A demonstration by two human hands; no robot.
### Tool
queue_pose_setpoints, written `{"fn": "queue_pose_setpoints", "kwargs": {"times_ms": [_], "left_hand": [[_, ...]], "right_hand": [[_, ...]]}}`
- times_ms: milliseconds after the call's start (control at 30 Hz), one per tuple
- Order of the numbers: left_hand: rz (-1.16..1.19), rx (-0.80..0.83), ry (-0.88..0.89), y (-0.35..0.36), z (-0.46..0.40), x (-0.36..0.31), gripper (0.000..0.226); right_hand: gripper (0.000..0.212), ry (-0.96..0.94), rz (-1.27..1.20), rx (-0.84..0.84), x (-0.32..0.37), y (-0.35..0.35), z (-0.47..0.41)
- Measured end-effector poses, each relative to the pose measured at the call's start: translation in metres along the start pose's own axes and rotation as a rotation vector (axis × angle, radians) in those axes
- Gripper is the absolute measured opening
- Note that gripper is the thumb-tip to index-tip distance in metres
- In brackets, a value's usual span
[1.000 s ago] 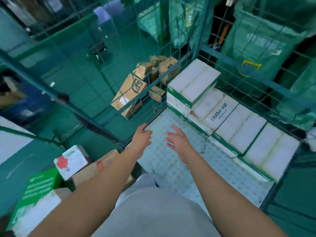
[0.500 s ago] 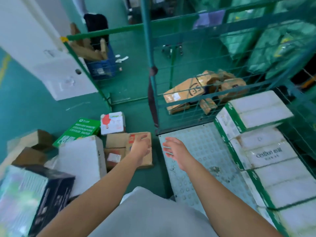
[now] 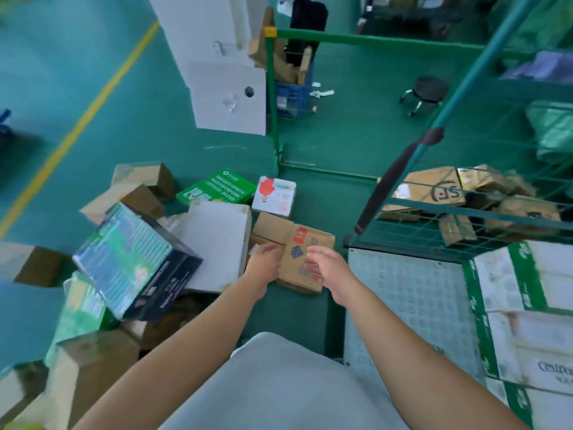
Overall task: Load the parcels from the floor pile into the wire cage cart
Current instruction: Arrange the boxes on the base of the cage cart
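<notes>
A pile of parcels lies on the green floor at the left. A flat brown cardboard parcel [image 3: 305,243] with red and blue stickers sits nearest the cart. My left hand [image 3: 263,266] and my right hand [image 3: 325,266] hover just over it, fingers relaxed, holding nothing. Beside it lie a white box [image 3: 217,240], a dark blue box [image 3: 136,268], a green box [image 3: 217,187] and a small white box with a red print [image 3: 274,197]. The wire cage cart's studded floor [image 3: 412,305] is at the right, with white-and-green cartons [image 3: 527,305] stacked along its far side.
Brown boxes [image 3: 136,193] lie at the pile's left edge. More cardboard parcels [image 3: 434,190] rest behind the cart's mesh wall. A white pillar [image 3: 223,72], a green rail [image 3: 372,38], a blue crate [image 3: 291,97] and a black stool [image 3: 428,91] stand farther off.
My view has swung left from the cart's inside to the floor pile. Both hands have moved from over the cart floor to above the brown stickered parcel.
</notes>
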State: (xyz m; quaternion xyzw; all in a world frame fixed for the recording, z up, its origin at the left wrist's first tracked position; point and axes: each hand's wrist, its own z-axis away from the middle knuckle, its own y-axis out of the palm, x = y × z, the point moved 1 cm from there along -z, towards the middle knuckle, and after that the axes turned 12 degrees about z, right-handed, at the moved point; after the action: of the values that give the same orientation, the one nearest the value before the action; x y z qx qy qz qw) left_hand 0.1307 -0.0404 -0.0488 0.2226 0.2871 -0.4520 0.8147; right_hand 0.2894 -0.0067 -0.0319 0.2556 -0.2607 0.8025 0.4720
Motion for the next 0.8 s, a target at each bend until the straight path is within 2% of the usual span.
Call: {"fn": "queue_pose_setpoints", "kwargs": {"times_ms": [267, 433, 500, 667, 800], "left_hand": [[0.203, -0.182, -0.042, -0.146, -0.005, -0.017, 0.031], [0.364, -0.255, -0.003, -0.238, -0.003, -0.01, 0.04], [0.432, -0.273, -0.007, -0.262, 0.003, -0.004, 0.04], [0.575, -0.427, -0.046, -0.298, 0.011, 0.012, 0.021], [0.663, -0.581, -0.07, -0.322, 0.011, 0.027, 0.025]], "right_hand": [[0.02, -0.017, 0.207, 0.113, 0.041, 0.136, -0.008], [0.017, -0.038, 0.315, 0.241, 0.062, 0.223, -0.012], [0.015, -0.034, 0.35, 0.286, 0.065, 0.248, -0.014], [0.014, -0.018, 0.469, 0.383, 0.072, 0.293, -0.024], [0.019, -0.001, 0.568, 0.48, 0.081, 0.325, -0.037]]}}
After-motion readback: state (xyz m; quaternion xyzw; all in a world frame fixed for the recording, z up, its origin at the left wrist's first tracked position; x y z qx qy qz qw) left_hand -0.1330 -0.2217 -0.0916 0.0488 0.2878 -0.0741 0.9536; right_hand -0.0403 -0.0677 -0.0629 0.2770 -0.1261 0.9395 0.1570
